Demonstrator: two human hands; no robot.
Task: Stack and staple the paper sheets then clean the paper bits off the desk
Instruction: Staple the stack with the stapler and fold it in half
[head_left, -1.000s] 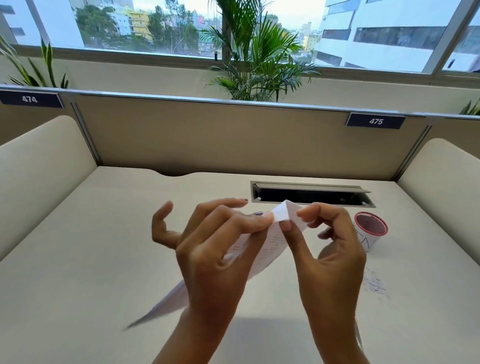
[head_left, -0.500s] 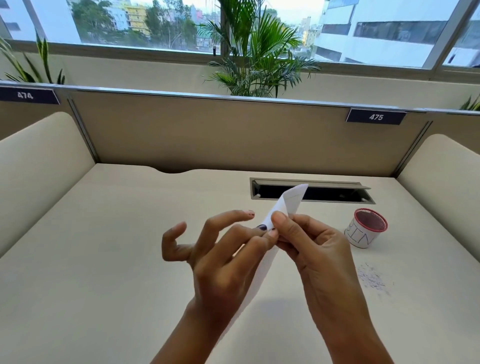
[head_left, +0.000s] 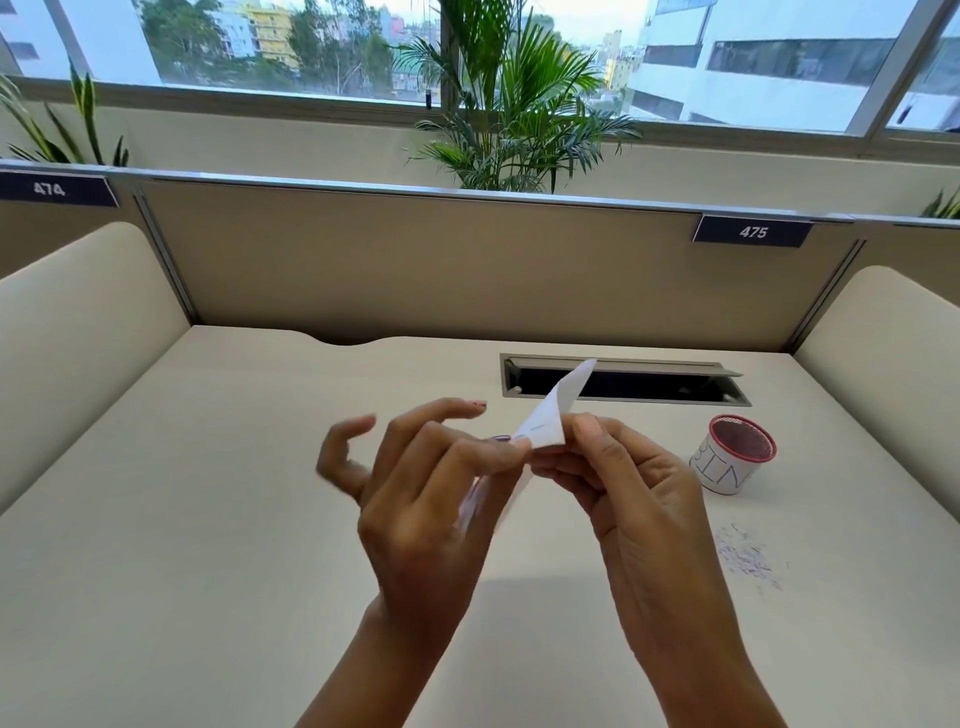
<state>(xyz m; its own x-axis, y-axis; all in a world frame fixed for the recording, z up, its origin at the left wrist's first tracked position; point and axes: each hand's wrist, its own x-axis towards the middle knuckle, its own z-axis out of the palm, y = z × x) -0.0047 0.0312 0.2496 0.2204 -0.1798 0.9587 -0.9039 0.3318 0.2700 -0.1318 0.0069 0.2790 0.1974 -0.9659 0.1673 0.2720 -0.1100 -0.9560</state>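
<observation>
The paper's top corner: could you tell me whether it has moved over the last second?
Yes. The paper's top corner has risen: a second ago it sat below the cable slot in the desk, and now its tip overlaps the slot's front edge.

Bright window daylight; edges bowed; left hand motion-blurred.

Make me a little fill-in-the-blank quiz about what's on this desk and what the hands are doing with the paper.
1. Both hands, the left hand and the right hand, hold the folded paper sheets ____ the desk, not resting on it.
2. The small cup with the red rim has the word ____ written on it.
3. The paper bits lie on the desk on the person's ____ side, nearer than the cup.
4. The label on the partition reads ____.

Missing words: above; BIN; right; 475
</observation>
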